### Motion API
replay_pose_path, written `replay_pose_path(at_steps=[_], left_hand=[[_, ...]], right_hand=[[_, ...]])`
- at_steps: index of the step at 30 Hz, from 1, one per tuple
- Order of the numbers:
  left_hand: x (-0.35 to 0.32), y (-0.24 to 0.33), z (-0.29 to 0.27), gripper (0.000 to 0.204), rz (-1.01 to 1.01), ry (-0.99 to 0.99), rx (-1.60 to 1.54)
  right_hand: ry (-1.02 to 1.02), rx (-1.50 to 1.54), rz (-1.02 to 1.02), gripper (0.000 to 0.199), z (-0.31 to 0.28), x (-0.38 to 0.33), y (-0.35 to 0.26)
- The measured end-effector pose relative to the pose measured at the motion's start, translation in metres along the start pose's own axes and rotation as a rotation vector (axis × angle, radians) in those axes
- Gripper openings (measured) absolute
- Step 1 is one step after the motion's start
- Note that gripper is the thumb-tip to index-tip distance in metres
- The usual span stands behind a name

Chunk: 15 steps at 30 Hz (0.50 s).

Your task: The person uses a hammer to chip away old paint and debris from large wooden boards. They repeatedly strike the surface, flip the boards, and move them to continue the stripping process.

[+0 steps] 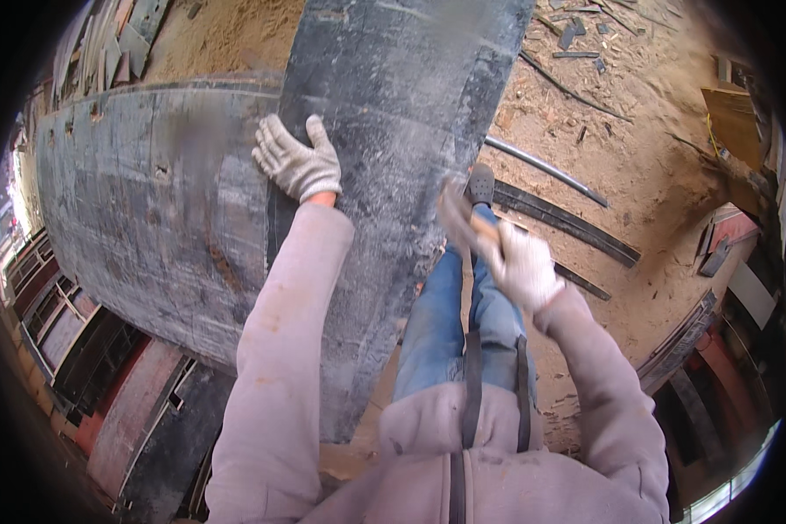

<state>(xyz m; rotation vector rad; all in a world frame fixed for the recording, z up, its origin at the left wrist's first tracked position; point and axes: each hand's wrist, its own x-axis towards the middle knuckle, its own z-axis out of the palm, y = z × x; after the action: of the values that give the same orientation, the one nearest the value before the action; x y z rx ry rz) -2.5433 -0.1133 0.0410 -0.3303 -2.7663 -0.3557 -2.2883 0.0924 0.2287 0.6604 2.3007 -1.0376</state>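
Observation:
My left hand [297, 162], in a white knit glove, lies flat with fingers spread on the edge of a dark, worn board [393, 113] that leans upright in front of me. My right hand [522, 266], also gloved, is shut on the wooden handle of a hammer [459, 216], whose blurred head sits close to the board's right edge. A second wide dark panel [140, 201] stands behind and to the left of the board. My blue-trousered leg and grey shoe [480, 183] are just right of the board.
Sandy, sawdust-covered ground [637, 157] spreads to the right, with a grey pipe [546, 168], dark strips [568, 223] and scrap wood lying on it. Reddish and black panels [122, 410] are stacked at lower left. More boards lean at the right rim.

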Motion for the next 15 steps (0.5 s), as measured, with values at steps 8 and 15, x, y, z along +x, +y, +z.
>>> replay_pose_path(at_steps=[8,15], left_hand=[[0.004,0.004,-0.004,0.071,-0.010,-0.018,0.005],[0.001,0.002,-0.005,0.070,-0.005,-0.036,-0.011]], right_hand=[[-0.025,-0.074,0.091,0.046,-0.003,0.002,-0.016],[-0.004,0.001,-0.143,0.047,0.003,0.001,-0.001]])
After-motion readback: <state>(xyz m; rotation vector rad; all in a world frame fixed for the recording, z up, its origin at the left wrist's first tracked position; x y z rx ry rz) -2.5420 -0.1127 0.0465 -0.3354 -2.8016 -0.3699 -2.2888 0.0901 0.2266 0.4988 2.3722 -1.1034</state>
